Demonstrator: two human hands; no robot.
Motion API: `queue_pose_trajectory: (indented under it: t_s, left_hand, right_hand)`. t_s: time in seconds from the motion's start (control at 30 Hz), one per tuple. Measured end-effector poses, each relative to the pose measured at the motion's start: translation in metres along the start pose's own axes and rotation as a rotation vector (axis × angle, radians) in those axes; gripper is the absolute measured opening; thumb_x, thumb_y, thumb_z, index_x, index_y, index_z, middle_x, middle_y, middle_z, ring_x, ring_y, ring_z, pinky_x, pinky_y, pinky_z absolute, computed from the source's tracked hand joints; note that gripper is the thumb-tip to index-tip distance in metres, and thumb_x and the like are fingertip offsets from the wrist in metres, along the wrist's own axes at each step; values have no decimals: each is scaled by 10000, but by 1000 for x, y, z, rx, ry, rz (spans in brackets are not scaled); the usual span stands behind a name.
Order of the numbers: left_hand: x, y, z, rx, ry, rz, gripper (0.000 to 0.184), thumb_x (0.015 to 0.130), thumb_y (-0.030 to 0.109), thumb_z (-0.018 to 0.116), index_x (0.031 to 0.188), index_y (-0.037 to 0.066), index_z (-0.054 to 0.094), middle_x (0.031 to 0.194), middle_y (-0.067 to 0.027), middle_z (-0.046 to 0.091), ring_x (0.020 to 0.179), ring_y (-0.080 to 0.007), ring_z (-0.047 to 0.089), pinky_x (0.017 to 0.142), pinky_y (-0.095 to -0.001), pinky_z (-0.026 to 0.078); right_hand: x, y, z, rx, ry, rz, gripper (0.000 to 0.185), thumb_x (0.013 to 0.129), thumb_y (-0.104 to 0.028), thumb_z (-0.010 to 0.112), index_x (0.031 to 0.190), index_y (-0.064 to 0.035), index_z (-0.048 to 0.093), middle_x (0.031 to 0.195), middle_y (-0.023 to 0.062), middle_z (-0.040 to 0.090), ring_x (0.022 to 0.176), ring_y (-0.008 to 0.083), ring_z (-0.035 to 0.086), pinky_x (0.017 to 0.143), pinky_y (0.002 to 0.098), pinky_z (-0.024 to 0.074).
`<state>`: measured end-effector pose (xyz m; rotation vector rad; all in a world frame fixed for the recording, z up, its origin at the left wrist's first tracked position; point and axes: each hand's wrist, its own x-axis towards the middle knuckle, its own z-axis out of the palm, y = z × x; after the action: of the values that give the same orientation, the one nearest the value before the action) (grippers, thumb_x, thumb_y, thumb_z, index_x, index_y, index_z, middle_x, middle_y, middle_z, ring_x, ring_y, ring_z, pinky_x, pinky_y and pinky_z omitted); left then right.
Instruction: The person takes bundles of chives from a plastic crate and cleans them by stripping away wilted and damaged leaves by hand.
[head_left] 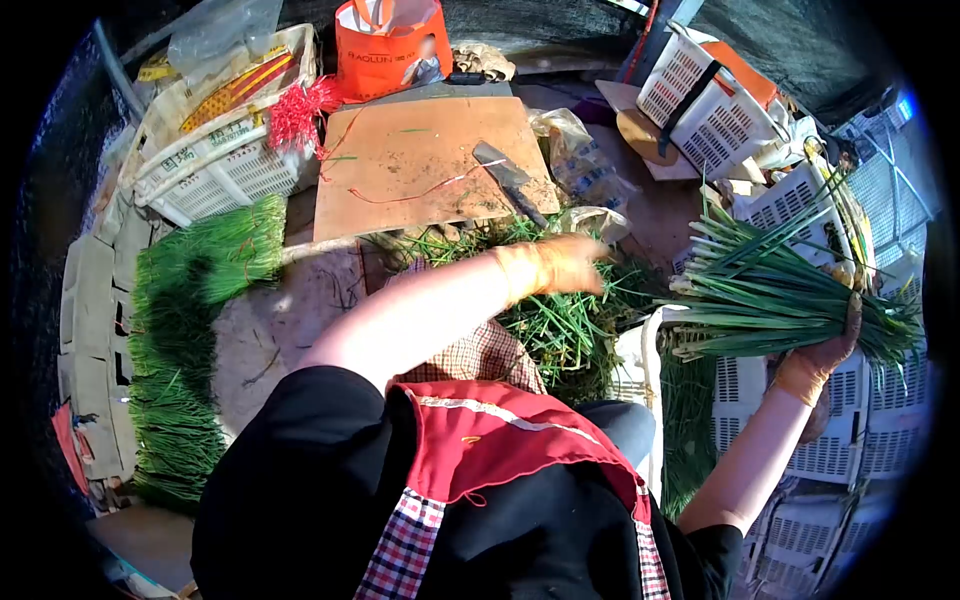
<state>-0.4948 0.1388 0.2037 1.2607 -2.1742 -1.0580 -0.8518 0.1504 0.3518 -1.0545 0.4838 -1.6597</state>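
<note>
My right hand, in an orange glove, is wrapped round a bunch of garlic chives. The pale stem ends point left and the dark green leaf tips hang past my hand on the right. My left hand, also gloved in orange, is stretched across the middle. Motion smears its fingers, so whether they hold anything does not show. Beneath and beside it lies a heap of loose green leaves and trimmings, partly hidden by my forearm.
A wooden board carries a knife-like blade and red string. Neat chive bundles line the left side. White crates stand at the back left, with more crates on the right. An orange bag stands behind the board.
</note>
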Motion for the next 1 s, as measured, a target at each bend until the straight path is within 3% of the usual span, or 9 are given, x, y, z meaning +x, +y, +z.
queue_pose_trajectory:
  t_s: [0.03,0.1,0.23,0.33,0.53,0.63,0.77,0.93,1.0]
  left_hand:
    - [-16,46,-17,-267,-94,158,589,699,379,673,1119,-12,538,1048,-182,588,992,-247,550,848,-314,418]
    - [-8,73,-9,-623,-200,153,416,742,331,687,967,-14,622,882,-63,625,838,-121,528,751,-268,416]
    - [0,78,12,-759,-4,53,263,719,231,713,724,-18,630,629,-20,579,550,-89,477,532,-253,395]
    - [-7,80,15,-1096,-7,92,208,730,171,695,746,-26,630,646,-30,592,565,-96,500,538,-248,411]
    - [-18,86,6,-953,-44,120,206,757,182,687,829,-7,644,755,-38,628,679,-90,572,638,-212,456]
    - [-26,96,0,-1399,-95,-46,227,765,201,680,832,-13,639,751,-60,627,672,-128,599,647,-233,491]
    - [-6,71,23,-1258,-37,-50,147,748,91,671,764,-40,608,708,-84,604,640,-157,590,623,-253,516]
    - [-19,75,14,-1205,22,35,117,730,72,674,738,-32,621,663,-74,607,629,-153,590,610,-258,493]
    - [-22,74,11,-766,38,88,144,764,118,651,824,-13,645,757,-73,646,713,-132,599,697,-258,473]
  right_hand:
    - [1,-1,1,-10,29,14,501,824,-292,495,1215,15,433,1152,194,522,1038,309,518,936,449,382]
    - [1,5,10,-39,58,-28,495,827,-288,493,1216,12,432,1153,196,521,1040,309,518,936,450,383]
    - [0,6,11,-54,50,-65,488,833,-287,490,1219,5,432,1152,206,519,1047,311,516,940,450,381]
    - [-4,8,21,-50,136,-71,490,833,-292,488,1219,5,433,1156,210,515,1047,314,516,941,452,379]
    - [1,9,-4,-18,93,-70,438,838,-261,491,1199,-16,453,1130,179,535,1091,302,480,972,461,338]
    - [-2,10,-2,-30,64,-50,425,837,-239,492,1201,-23,454,1126,177,538,1086,305,485,969,462,344]
    - [-5,13,4,-43,110,-76,434,837,-232,491,1216,-27,440,1124,175,543,1087,310,485,978,460,335]
    - [-6,16,-4,64,10,-76,452,838,-223,485,1242,-34,408,1095,160,559,1099,312,477,998,462,308]
    - [-9,16,2,61,-1,-78,430,839,-215,481,1224,-33,424,1088,156,561,1088,308,484,1001,460,305]
